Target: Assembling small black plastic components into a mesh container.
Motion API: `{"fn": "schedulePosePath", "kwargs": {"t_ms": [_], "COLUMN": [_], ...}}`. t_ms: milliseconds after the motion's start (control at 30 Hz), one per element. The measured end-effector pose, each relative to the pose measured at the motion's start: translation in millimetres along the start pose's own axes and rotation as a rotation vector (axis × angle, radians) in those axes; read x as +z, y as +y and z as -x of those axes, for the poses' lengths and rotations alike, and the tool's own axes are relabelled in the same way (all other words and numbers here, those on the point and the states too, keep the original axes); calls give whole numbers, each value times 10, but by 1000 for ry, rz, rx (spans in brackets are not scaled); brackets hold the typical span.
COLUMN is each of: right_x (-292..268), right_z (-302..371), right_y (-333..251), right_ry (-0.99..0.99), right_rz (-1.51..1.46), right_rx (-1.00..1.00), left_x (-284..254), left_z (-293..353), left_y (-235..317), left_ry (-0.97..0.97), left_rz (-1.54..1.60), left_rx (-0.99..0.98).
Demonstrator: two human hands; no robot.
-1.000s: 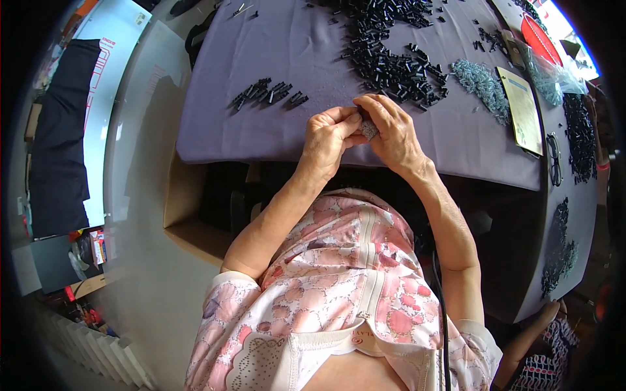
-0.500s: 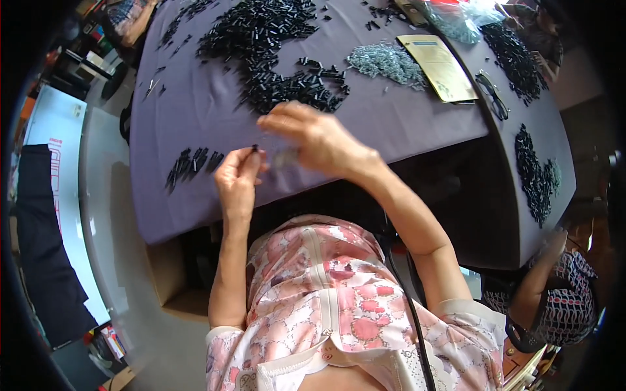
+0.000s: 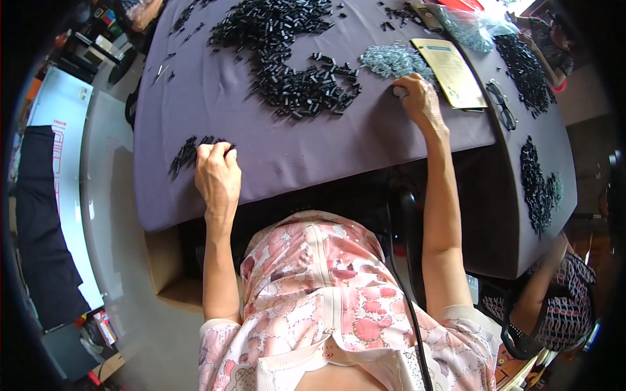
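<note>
A short row of small black tubes (image 3: 186,154) lies at the left of the frame, set apart on the purple tablecloth (image 3: 313,153), partly under the person's left hand (image 3: 219,177). To my eye, that row is the finished share, and a modest one. The big loose heap of black tubes (image 3: 280,62) at the upper middle looks like what is left, with a great deal in it. A mound of clear little pieces (image 3: 393,60), right of that heap, seems plentiful too.

The left forearm rises from the lower edge, the hand palm-down with its fingers bunched narrow at the row's right end. Seen from above, the fingertips are mostly hidden, so I cannot tell whether a tube is pinched there. The right hand (image 3: 424,107) reaches farther up, arm nearly straight, its fingers curled around a pale grey lump (image 3: 400,92), just below the clear mound.

Beside that hand lies a cream printed sheet (image 3: 451,73), then a pair of eyeglasses (image 3: 502,104) farther right. More dark pieces (image 3: 535,189) lie toward the right edge, and a co-worker in a patterned top (image 3: 566,309) sits at lower right.
</note>
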State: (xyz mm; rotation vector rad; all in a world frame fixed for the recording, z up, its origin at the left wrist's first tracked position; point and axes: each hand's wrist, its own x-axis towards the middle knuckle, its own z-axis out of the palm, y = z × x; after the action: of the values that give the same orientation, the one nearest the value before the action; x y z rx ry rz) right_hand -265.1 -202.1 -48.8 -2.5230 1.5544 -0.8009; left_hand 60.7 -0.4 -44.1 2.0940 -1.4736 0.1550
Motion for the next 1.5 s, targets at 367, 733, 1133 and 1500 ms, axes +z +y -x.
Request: {"fn": "schedulePosePath", "kwargs": {"t_ms": [367,733,1133,1500], "right_x": [98,298,320,173], "right_z": [-30,-64,-34,172], "right_y": [-223,-532,-617,-1368], "right_ry": [49,90,-81,-382], "right_rz": [-92,-639,-846,-1051], "right_rx": [107,206,259,30], "left_x": [108,722,822,328], "left_z": [-39,-311,-229,-25], "left_y": [411,1101,1246,683], "left_ry": [-1,-24,-96,-346], "left_rz": [178,421,232,1185], "left_rx": [156,382,404,-234]}}
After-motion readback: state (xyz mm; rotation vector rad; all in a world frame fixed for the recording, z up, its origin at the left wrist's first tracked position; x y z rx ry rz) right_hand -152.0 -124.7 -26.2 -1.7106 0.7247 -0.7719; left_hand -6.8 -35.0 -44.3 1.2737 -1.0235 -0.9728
